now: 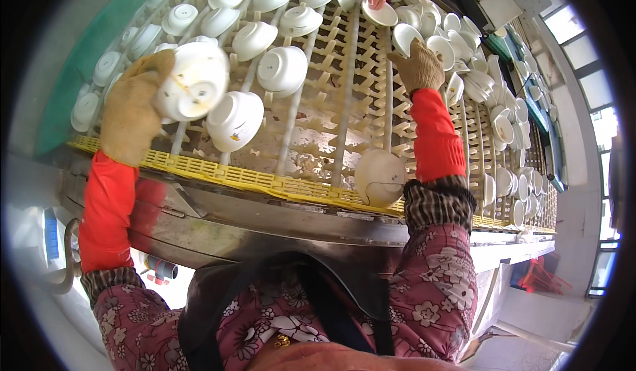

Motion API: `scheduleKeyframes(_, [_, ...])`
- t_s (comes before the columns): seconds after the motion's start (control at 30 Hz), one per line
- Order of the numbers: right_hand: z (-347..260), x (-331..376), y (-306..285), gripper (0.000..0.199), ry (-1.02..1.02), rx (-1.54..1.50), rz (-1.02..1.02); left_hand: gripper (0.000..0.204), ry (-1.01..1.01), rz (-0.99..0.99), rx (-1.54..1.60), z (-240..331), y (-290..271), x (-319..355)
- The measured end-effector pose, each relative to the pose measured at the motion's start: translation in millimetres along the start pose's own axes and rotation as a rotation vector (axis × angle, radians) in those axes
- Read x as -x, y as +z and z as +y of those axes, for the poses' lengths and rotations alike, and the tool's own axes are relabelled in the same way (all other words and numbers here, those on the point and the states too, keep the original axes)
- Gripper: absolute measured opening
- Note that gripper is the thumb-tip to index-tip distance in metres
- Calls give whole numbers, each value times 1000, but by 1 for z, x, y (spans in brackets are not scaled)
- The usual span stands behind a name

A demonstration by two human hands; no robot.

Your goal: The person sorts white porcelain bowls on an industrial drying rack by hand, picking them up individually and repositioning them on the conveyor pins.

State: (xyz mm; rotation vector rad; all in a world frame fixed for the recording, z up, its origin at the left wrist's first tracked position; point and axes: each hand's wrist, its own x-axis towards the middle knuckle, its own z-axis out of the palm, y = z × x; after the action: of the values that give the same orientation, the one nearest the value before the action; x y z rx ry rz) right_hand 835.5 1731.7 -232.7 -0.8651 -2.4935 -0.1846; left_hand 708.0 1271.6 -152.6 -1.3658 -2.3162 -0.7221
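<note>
Left hand (132,109) fingers wrapped round white bowl (192,79) at yellow rack (218,175) near-left edge — seat it squarely on pegs; right hand (419,66) fingers curled together, reaching far-right bowls (440,46)

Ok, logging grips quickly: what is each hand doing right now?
Left hand: closed on a white bowl.
Right hand: reaching among white bowls on the rack; grip cannot be told.

- A long yellow slatted conveyor rack (278,184) fills the room's middle — steel housing (265,222) beneath it.
- A green wall panel (93,53) runs along the left side.
- Bright windows (583,46) line the right wall — daylight pours in.
- The pale floor (530,351) shows below.
</note>
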Motion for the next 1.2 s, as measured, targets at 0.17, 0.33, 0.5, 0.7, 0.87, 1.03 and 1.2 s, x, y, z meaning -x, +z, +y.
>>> scheduleKeyframes(0.17, [26, -19, 36, 53, 15, 174, -95, 39, -309, -297, 899, 76, 36, -11])
scheduleKeyframes(0.33, [12, -32, 42, 50, -3, 181, -138, 74, 152, -263, -247, 66, 42, -3])
scheduleKeyframes(0.5, [6, -45, 31, 43, 45, -241, -143, 65, -41, -347, -356, 69, 49, -3])
scheduleKeyframes(0.7, [-47, -10, -5, 55, 116, -2044, -632, 52, -429, -147, -227, 37, 44, -22])
scheduleKeyframes(0.87, [-44, 12, -26, 47, 186, -1110, -355, 52, -213, 66, -280, 15, 38, -17])
scheduleKeyframes(1.03, [30, -8, -12, 58, 150, -142, -116, 62, -132, -292, -291, 70, 47, -24])
scheduleKeyframes(1.2, [66, -35, 20, 55, 110, 173, -232, 35, 649, -132, -246, 106, 74, -25])
